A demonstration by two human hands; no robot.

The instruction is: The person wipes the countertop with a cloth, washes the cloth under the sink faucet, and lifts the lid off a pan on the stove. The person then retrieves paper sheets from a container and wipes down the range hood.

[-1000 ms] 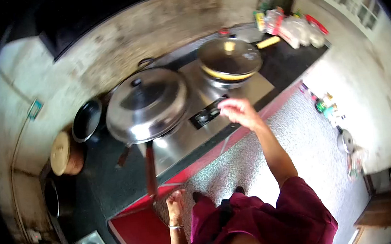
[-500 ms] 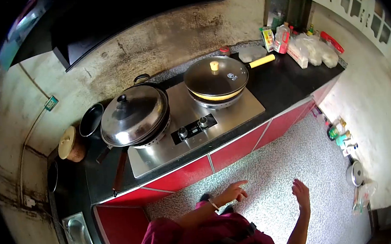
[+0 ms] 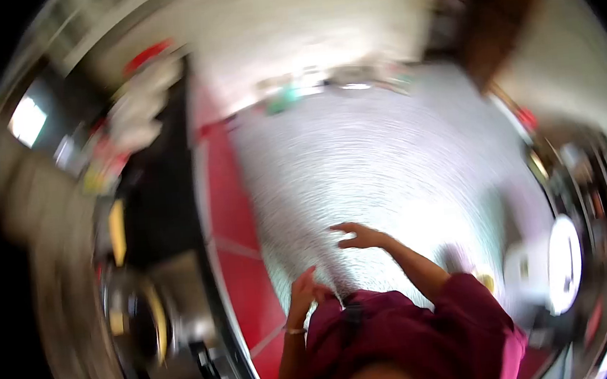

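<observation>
My left hand [image 3: 305, 290], with a bracelet at the wrist, hangs in the air in front of my body, close to the red cabinet fronts [image 3: 242, 274]. Its fingers are loosely apart, and I see nothing in them. Farther forward and to the right, my right hand [image 3: 362, 235] is stretched over the speckled grey floor [image 3: 330, 158], fingers apart and bare. Neither hand touches anything. At the lower left, a lidded frying pan [image 3: 136, 319] with a yellow handle [image 3: 117, 231] sits on the stove, badly blurred.
The black counter [image 3: 159, 195] runs along my left, with white plastic bags [image 3: 139, 113] at its far end. Blurred bottles [image 3: 281, 99] and a pot [image 3: 353, 77] line the far wall. A round white object [image 3: 564, 264] and a crowded shelf [image 3: 591, 179] stand to the right.
My view has swung to the right, from facing the stove to facing along the floor. The stove and counter now lie at my left. Both hands have stayed in the air, holding nothing.
</observation>
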